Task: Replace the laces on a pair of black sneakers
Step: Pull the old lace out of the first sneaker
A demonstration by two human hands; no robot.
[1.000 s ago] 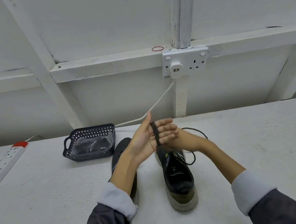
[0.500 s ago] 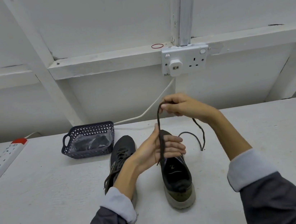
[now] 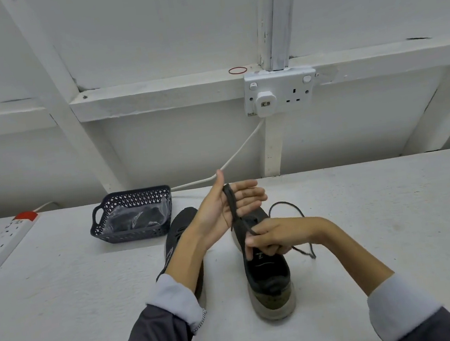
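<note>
Down comes the right hand [image 3: 281,237] from its high pull, fingers pinching the lace [image 3: 235,212] just above the sneaker [image 3: 266,279] on the counter [image 3: 90,288], winding it round the flat, straight-fingered left hand [image 3: 215,214], where any slack could let the coil slip off and tangle.
</note>
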